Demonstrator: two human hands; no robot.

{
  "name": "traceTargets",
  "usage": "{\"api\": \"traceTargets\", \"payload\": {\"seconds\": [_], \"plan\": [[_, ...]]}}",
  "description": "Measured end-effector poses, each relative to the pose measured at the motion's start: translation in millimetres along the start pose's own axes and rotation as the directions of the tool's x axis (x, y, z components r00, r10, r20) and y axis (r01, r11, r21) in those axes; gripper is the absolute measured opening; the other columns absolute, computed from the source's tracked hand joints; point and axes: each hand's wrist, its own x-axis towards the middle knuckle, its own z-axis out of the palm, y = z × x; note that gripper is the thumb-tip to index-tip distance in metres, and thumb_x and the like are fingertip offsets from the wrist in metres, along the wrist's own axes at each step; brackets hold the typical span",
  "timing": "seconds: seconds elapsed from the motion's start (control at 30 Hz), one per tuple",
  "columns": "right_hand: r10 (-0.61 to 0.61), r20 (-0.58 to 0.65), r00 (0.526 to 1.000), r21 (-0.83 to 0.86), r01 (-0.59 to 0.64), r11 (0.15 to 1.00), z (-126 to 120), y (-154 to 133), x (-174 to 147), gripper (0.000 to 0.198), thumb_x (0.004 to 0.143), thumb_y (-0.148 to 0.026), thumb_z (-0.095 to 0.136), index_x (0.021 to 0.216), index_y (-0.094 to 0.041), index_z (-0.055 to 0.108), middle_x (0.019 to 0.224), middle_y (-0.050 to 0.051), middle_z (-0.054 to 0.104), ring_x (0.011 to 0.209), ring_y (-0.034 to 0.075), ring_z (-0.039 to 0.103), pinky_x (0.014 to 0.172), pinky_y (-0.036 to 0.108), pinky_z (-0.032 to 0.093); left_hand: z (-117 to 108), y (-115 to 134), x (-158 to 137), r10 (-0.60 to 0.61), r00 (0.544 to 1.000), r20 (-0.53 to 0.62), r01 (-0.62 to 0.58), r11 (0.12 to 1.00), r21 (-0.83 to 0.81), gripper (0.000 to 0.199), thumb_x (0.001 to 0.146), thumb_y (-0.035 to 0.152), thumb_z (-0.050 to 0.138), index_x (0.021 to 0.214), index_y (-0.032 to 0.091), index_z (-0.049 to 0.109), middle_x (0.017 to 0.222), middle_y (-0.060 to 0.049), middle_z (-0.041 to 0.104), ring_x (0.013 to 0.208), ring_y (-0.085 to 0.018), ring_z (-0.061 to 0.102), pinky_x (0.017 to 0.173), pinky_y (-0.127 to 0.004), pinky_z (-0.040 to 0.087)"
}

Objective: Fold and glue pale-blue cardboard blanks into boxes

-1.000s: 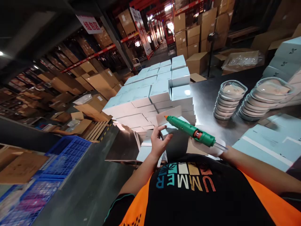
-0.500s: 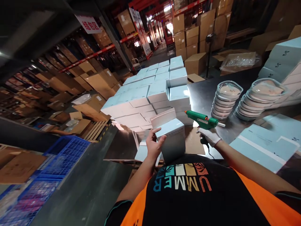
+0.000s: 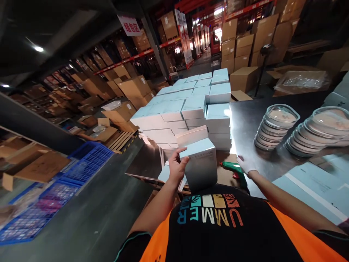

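Note:
My bare left hand (image 3: pixel 177 164) grips the left edge of a small carton (image 3: pixel 201 165) with a pale blue top and grey-looking side, its thumb on the near side. A raised white flap (image 3: pixel 192 135) stands up behind the carton's top. On a cardboard sheet (image 3: pixel 225 174) to the right lies a green glue gun (image 3: pixel 231 166), nozzle pointing left. My right hand (image 3: pixel 247 165), in a white glove, is beside the gun's rear end with fingers stretched out and not wrapped round the handle.
Stacked pale blue and white cartons (image 3: pixel 174 109) fill the table beyond. Stacks of clear-lidded round containers (image 3: pixel 275 127) stand at right on the metal tabletop (image 3: pixel 242 120), near flat blue carton sheets (image 3: pixel 308 185). Blue crates (image 3: pixel 89 160) and a pallet (image 3: pixel 122 140) are on the floor at left.
My right hand has lowered the glue gun onto the cardboard and come off its handle. My left hand keeps its hold on the carton. The view has turned left.

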Motion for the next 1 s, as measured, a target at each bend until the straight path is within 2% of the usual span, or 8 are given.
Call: {"api": "traceTargets", "payload": {"seconds": [0.17, 0.3, 0.47, 0.57, 0.67, 0.83, 0.9, 1.0], "plan": [[-0.262, 0.139, 0.955, 0.323, 0.206, 0.924, 19, -74, 14, 0.058, 0.099, -0.054, 0.062, 0.149, -0.025, 0.06, 0.145, 0.011, 0.071, 0.133, 0.029, 0.068, 0.113, 0.045, 0.057, 17, 7, 4, 0.063, 0.993, 0.097, -0.064, 0.998, 0.005, 0.066, 0.073, 0.08, 0.085, 0.103, 0.021, 0.08, 0.102, -0.01, 0.076, 0.101, -0.029, 0.074, 0.094, -0.042, 0.058], [-0.355, 0.172, 0.919, 0.452, 0.247, 0.857, 24, -113, 7, 0.06, 0.089, -0.055, 0.07, 0.139, -0.022, 0.063, 0.136, 0.012, 0.074, 0.129, 0.032, 0.069, 0.116, 0.053, 0.054, 27, 4, 1, 0.095, 0.987, 0.126, -0.093, 0.995, -0.021, 0.064, 0.074, 0.079, 0.085, 0.098, 0.021, 0.076, 0.11, -0.011, 0.072, 0.113, -0.031, 0.072, 0.103, -0.044, 0.055], [-0.485, 0.253, 0.837, 0.423, 0.355, 0.834, 7, -98, -10, 0.078, 0.07, -0.069, 0.092, 0.127, -0.022, 0.068, 0.16, 0.019, 0.059, 0.148, 0.039, 0.057, 0.122, 0.056, 0.048, 30, -3, -4, 0.15, 0.989, 0.002, -0.149, 0.98, -0.13, 0.069, 0.07, 0.074, 0.092, 0.108, 0.025, 0.062, 0.11, -0.008, 0.072, 0.111, -0.026, 0.073, 0.103, -0.043, 0.056], [-0.542, 0.253, 0.802, 0.443, 0.402, 0.801, 0, -89, -17, 0.056, 0.082, -0.067, 0.086, 0.116, -0.025, 0.075, 0.171, 0.015, 0.049, 0.156, 0.035, 0.05, 0.125, 0.055, 0.045, 24, 0, 0, 0.267, 0.95, 0.163, -0.256, 0.963, -0.084, 0.055, 0.081, 0.069, 0.087, 0.111, 0.026, 0.072, 0.107, -0.008, 0.075, 0.111, -0.028, 0.073, 0.105, -0.048, 0.057], [-0.567, 0.25, 0.785, 0.474, 0.411, 0.778, -2, -91, -19, 0.04, 0.089, -0.064, 0.081, 0.108, -0.028, 0.082, 0.168, 0.012, 0.053, 0.154, 0.032, 0.053, 0.124, 0.054, 0.047, 16, 7, 8, 0.351, 0.872, 0.34, -0.366, 0.93, -0.022, 0.036, 0.091, 0.063, 0.08, 0.1, 0.028, 0.083, 0.111, -0.011, 0.08, 0.12, -0.032, 0.072, 0.111, -0.058, 0.054], [-0.593, 0.27, 0.759, 0.494, 0.419, 0.762, -3, -96, -14, 0.032, 0.092, -0.059, 0.08, 0.105, -0.03, 0.086, 0.161, 0.009, 0.061, 0.149, 0.032, 0.059, 0.124, 0.054, 0.049, 10, 12, 17, 0.332, 0.859, 0.391, -0.364, 0.931, 0.008, 0.034, 0.091, 0.064, 0.079, 0.099, 0.031, 0.086, 0.11, -0.011, 0.084, 0.123, -0.034, 0.071, 0.114, -0.064, 0.051], [-0.588, 0.261, 0.765, 0.473, 0.429, 0.769, 0, -93, -12, 0.039, 0.091, -0.059, 0.08, 0.118, -0.031, 0.084, 0.166, 0.008, 0.056, 0.155, 0.033, 0.053, 0.127, 0.055, 0.044, 8, 10, 20, 0.342, 0.849, 0.403, -0.364, 0.931, -0.023, 0.036, 0.089, 0.063, 0.082, 0.105, 0.031, 0.086, 0.113, -0.012, 0.084, 0.123, -0.034, 0.072, 0.112, -0.062, 0.053], [-0.559, 0.272, 0.783, 0.437, 0.417, 0.797, 11, -83, -8, 0.091, 0.083, -0.068, 0.085, 0.161, -0.032, 0.056, 0.18, 0.01, 0.034, 0.164, 0.035, 0.038, 0.133, 0.056, 0.035, 0, 5, 21, 0.381, 0.818, 0.431, -0.402, 0.914, -0.045, 0.044, 0.09, 0.059, 0.083, 0.126, 0.032, 0.081, 0.125, -0.013, 0.082, 0.121, -0.032, 0.073, 0.107, -0.055, 0.057]]}}
